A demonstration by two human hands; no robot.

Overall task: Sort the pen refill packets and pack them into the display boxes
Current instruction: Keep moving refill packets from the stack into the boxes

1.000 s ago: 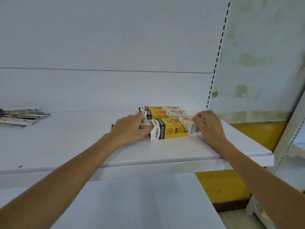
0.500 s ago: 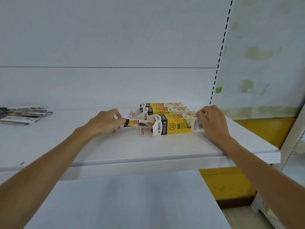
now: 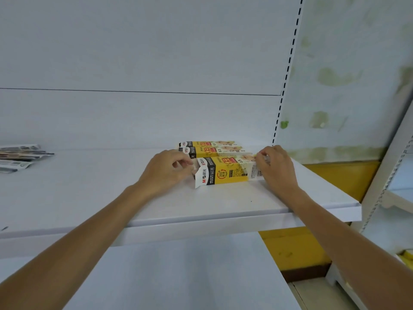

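Three yellow, black and white display boxes lie side by side on the white shelf point(image 3: 223, 204). The nearest box point(image 3: 228, 173) has its left flap open. My left hand point(image 3: 165, 171) is at that open end, its fingers curled round the tip of a refill packet point(image 3: 192, 168) that is almost wholly inside. My right hand point(image 3: 276, 168) grips the box's right end and holds it in place. The two other boxes point(image 3: 210, 149) lie just behind, towards the back wall.
A small pile of loose refill packets point(image 3: 20, 156) lies at the far left of the shelf. A lower white shelf point(image 3: 178, 276) juts out beneath. Another shelf unit point(image 3: 393, 198) stands to the right, and the shelf's right end is close to my right hand.
Half a second ago my left hand held a refill packet out to the left of the box. It has since moved right to the box's mouth and the packet has gone in. My right hand stayed put.
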